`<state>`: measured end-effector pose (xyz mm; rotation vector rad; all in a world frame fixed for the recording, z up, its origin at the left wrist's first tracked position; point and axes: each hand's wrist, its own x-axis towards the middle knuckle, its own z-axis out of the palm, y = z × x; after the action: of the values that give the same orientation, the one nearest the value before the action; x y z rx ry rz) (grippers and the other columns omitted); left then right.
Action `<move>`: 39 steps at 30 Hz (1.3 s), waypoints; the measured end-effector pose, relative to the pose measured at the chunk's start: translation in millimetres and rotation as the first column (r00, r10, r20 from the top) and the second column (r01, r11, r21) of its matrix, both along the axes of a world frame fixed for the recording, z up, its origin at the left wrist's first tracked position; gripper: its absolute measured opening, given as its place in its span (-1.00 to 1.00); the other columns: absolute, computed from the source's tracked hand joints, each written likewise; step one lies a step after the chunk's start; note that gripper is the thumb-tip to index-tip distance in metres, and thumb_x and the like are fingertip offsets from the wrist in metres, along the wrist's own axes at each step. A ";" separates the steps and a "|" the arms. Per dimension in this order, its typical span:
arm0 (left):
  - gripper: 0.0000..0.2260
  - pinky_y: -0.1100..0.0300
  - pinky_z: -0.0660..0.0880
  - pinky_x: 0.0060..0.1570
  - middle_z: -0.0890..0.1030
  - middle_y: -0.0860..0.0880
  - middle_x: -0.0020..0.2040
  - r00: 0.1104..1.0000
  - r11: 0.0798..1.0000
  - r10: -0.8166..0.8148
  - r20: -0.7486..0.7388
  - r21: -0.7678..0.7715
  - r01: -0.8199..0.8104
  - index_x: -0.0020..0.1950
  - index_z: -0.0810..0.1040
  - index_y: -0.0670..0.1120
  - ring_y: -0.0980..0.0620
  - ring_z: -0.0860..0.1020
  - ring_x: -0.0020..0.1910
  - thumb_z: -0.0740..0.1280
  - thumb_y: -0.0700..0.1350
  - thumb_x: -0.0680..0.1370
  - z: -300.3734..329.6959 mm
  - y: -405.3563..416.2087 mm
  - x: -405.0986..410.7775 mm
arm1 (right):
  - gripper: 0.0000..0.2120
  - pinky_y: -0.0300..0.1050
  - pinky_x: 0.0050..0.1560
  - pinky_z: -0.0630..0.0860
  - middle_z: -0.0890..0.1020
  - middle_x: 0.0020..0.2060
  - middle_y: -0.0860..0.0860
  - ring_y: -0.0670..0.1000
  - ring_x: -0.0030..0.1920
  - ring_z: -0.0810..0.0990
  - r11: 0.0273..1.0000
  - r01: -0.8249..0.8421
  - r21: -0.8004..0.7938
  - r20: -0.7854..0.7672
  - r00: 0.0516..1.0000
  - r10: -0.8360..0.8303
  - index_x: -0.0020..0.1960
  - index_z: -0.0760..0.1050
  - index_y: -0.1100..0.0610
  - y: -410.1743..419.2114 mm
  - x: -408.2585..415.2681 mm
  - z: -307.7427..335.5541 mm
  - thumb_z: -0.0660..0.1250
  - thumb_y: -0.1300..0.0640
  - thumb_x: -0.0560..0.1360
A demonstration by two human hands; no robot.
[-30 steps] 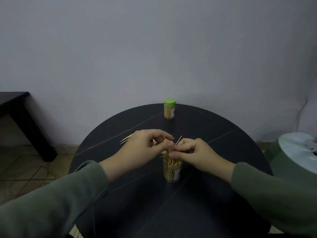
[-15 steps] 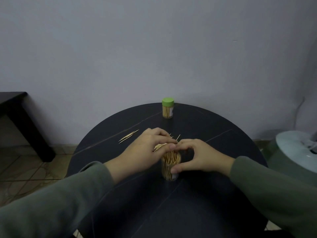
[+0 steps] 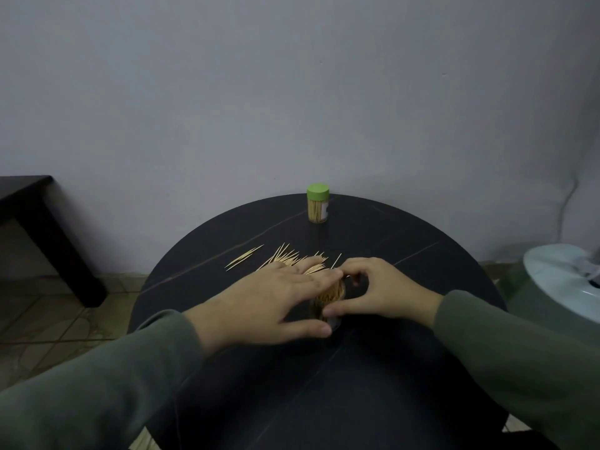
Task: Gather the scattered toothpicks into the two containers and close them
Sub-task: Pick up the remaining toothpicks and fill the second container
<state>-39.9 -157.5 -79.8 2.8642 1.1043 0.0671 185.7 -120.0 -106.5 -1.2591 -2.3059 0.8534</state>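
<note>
An open clear container packed with toothpicks stands in the middle of the round black table. My right hand grips it from the right, thumb low on its side and fingers curled round its rim. My left hand lies flat with straight fingers over the container's top, thumb beside its base. Loose toothpicks lie scattered just behind my left hand, with a small separate bunch further left. A second container with a green lid, shut and full, stands at the table's far edge.
A dark low table stands on the tiled floor at the left. A pale round appliance sits at the right beside the table. A plain wall rises behind.
My left hand has let go of its pinch and flattened out over the container's top. The right hand has slid down to grip the container's side. More loose toothpicks now show behind my left hand.
</note>
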 end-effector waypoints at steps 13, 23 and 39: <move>-0.49 0.01 0.35 0.28 0.33 0.04 0.50 0.986 0.940 -0.117 0.123 0.334 0.070 0.48 0.33 0.09 -0.05 0.19 0.53 0.09 0.29 0.60 -7.2 11.3 -5.0 | -0.33 0.03 0.08 0.53 0.60 -0.02 -0.20 -0.12 0.01 0.55 1.000 0.014 -0.009 0.003 1.000 -0.014 0.13 0.57 -0.21 4.2 0.5 -6.1 0.38 -0.53 0.13; -0.44 -0.01 0.23 0.38 0.09 0.03 0.58 0.999 0.971 -0.025 0.029 0.240 0.017 0.52 0.24 0.15 -0.02 0.00 0.57 -0.02 0.34 0.58 -9.4 12.0 -6.2 | -0.31 -0.16 -0.08 0.43 0.58 -0.07 -0.21 -0.13 -0.07 0.51 1.000 0.005 0.006 0.008 1.000 -0.005 0.14 0.54 -0.25 3.1 -0.5 -3.2 0.33 -0.56 0.10; -0.42 -0.01 0.34 0.34 0.22 0.01 0.54 0.993 0.940 -0.109 0.045 0.330 0.088 0.50 0.33 0.03 -0.04 0.10 0.55 0.03 0.33 0.60 -12.5 15.2 -11.0 | -0.32 -0.27 -0.12 0.37 0.57 -0.08 -0.23 -0.17 -0.08 0.50 1.000 0.009 0.006 0.013 1.000 -0.009 0.17 0.55 -0.19 3.4 0.6 -3.3 0.37 -0.49 0.14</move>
<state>-51.0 -142.3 -92.3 3.1766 1.0203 0.3670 186.3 -116.7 -109.8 -1.2755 -2.3088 0.8375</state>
